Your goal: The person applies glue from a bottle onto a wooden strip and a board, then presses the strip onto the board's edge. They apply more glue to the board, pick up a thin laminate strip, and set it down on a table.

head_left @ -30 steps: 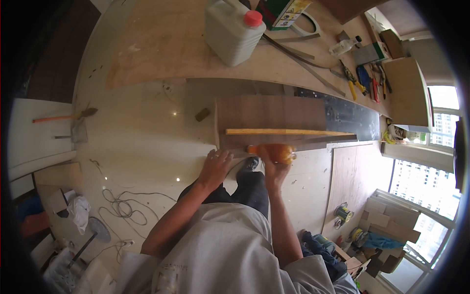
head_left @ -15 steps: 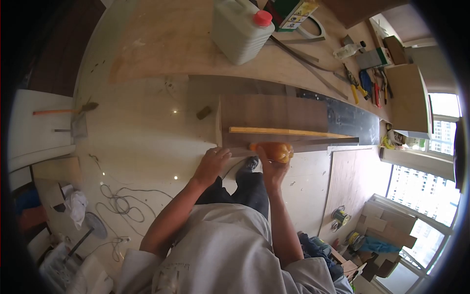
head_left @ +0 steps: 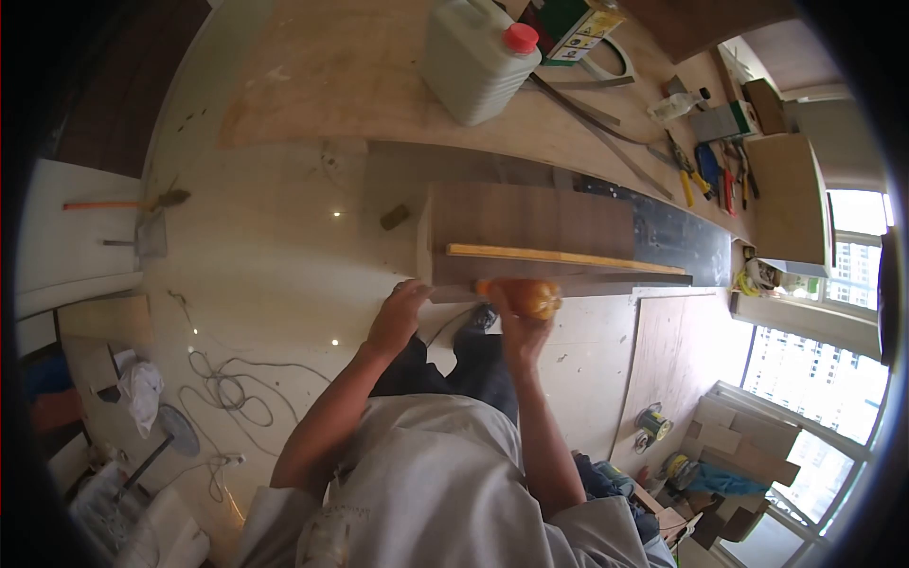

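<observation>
My right hand is closed around an orange-brown plastic bottle. The bottle lies nearly on its side above the near edge of a brown wooden board, its narrow end pointing left. At the near left corner of that board is my left hand, fingers bent and pressed together on the edge; its fingertips are partly hidden. A long yellow wooden strip rests along the board, just beyond the bottle.
A workbench beyond holds a white jug with red cap, curled edging strips, pliers and a clear bottle. On the floor are a coiled cable, a small brown block, a plywood sheet and cardboard.
My right hand and the bottle have shifted slightly left along the board's near edge. My left hand has also moved a little left and up. The view has tilted slightly.
</observation>
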The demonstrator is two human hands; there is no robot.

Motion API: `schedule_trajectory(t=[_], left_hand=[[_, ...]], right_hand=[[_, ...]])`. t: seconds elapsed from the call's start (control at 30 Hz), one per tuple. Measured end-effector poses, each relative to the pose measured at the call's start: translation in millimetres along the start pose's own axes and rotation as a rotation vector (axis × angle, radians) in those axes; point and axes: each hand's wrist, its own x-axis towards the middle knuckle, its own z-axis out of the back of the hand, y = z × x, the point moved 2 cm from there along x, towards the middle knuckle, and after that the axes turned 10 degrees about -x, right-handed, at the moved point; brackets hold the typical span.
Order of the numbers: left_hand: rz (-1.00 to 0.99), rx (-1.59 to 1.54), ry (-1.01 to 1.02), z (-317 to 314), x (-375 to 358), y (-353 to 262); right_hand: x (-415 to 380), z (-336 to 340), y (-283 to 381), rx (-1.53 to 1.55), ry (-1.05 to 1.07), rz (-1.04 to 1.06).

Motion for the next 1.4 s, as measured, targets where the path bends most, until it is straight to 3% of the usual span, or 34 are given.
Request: schedule_trajectory(t=[0.13, 0.23, 0.37, 0.4, 0.5, 0.53, 0.63, 0.73, 0.83, 0.93, 1.03, 1.13, 1.23, 1.3, 1.33, 1.4], left_hand=[[0.059, -0.079, -0.026, 5.1, 3.0, -3.0], [0.087, -0.102, -0.026, 9.7, 2.2, -10.3], [0.082, -0.098, 0.0, 7.7, 1.1, -3.3], [0.081, -0.1, -0.011, 7.6, 1.2, -2.1], [0.076, -0.106, -0.036, 4.6, 0.6, -2.7], [0.074, -0.103, -0.046, 4.5, 0.9, -3.1], [0.046, -0.1, -0.054, 3.1, 0.6, -2.6], [0.016, -0.128, -0.061, -2.7, 0.6, -3.3], [-0.024, -0.122, -0.073, -12.9, 2.6, -6.8], [-0.034, -0.11, -0.081, -16.5, 3.7, -6.9], [-0.063, -0.085, -0.081, -18.8, 5.2, -4.2], [-0.076, -0.067, -0.074, -18.4, 4.3, -1.3], [-0.101, -0.049, -0.066, -17.6, 2.8, -1.3], [-0.123, -0.02, -0.065, -16.6, 3.5, -1.6], [-0.132, 0.002, -0.065, -16.6, 3.7, -1.8], [-0.133, 0.019, -0.065, -17.6, 2.8, -2.5]], right_hand=[[-3.3, 1.3, 0.8, -0.172, -0.049, 0.177], [12.5, 24.1, -0.7, 0.233, -0.102, -0.052], [25.5, 39.3, -10.4, 0.002, -0.152, -0.052], [16.6, 35.7, 11.4, 0.182, -0.086, -0.101], [-5.4, 11.3, 19.4, 0.118, -0.041, -0.073], [-7.5, 1.9, 10.0, 0.099, -0.016, 0.044], [-11.2, 2.5, 7.1, -0.065, 0.016, 0.134], [-0.5, 23.6, 13.9, 0.126, -0.041, -0.007], [16.2, 41.2, -8.7, 0.08, -0.119, -0.082], [16.5, 41.4, -15.3, -0.027, -0.114, -0.045], [-12.6, 10.6, -9.2, 0.138, 0.044, -0.081], [-21.5, 4.8, 0.8, -0.113, 0.057, 0.067], [-8.4, 22.2, 16.0, 0.023, -0.047, -0.111], [10.6, 32.1, -16.5, 0.241, -0.063, -0.025], [17.6, 40.0, -18.8, 0.08, -0.091, -0.033], [16.0, 40.5, -16.2, 0.084, -0.1, -0.011]])
